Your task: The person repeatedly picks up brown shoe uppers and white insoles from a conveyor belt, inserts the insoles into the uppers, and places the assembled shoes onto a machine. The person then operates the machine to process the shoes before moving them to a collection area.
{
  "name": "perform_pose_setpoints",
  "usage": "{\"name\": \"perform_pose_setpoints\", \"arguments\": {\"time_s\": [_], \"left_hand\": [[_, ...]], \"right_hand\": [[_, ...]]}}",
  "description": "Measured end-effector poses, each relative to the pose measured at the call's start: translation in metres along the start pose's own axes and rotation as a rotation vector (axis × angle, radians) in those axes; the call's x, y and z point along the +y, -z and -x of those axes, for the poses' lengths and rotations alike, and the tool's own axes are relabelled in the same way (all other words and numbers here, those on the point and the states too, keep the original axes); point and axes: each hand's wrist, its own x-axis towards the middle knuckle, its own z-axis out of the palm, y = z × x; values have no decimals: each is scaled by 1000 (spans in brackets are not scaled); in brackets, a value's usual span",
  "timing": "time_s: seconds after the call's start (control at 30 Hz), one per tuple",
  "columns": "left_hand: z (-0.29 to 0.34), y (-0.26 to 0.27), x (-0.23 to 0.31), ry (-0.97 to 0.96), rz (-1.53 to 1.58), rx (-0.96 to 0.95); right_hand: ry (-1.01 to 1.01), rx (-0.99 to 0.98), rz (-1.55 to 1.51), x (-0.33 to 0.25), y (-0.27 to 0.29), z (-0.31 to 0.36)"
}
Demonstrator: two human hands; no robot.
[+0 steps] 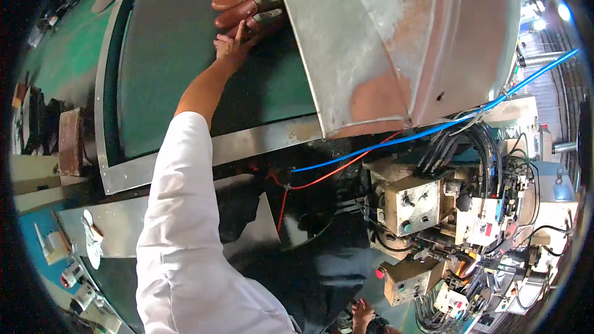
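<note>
My left hand reaches far forward over a green conveyor belt. Its fingers are apart, and one lies against the nearest of several reddish-brown shoe uppers. These uppers sit on greenish shoe lasts, side by side in a row, toes pointing left. Their heel ends run up to the edge of a metal hood, which hides part of the row. Low in the picture, right of the middle, is my right hand. It is small and partly cut off, and its fingers are not clear.
A metal frame edges the belt. To the right stands a machine with a control box, dark hoses and a red button. A blue hose crosses below the hood. On the left, a white object lies on a metal ledge.
</note>
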Motion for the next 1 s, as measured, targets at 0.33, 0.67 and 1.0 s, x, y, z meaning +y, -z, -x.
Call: {"name": "perform_pose_setpoints", "arguments": {"time_s": [0.33, 0.67, 1.0], "left_hand": [[47, -10, 85, 79, -125, -251], [90, -47, -31, -451, -53, -376], [384, 120, 288, -1444, 824, -50]], "right_hand": [[-36, 178, -44, 89, 57, 2], [617, 145, 679, 83, -10, -31], [846, 345, 1015, 32, -119, -66]]}}
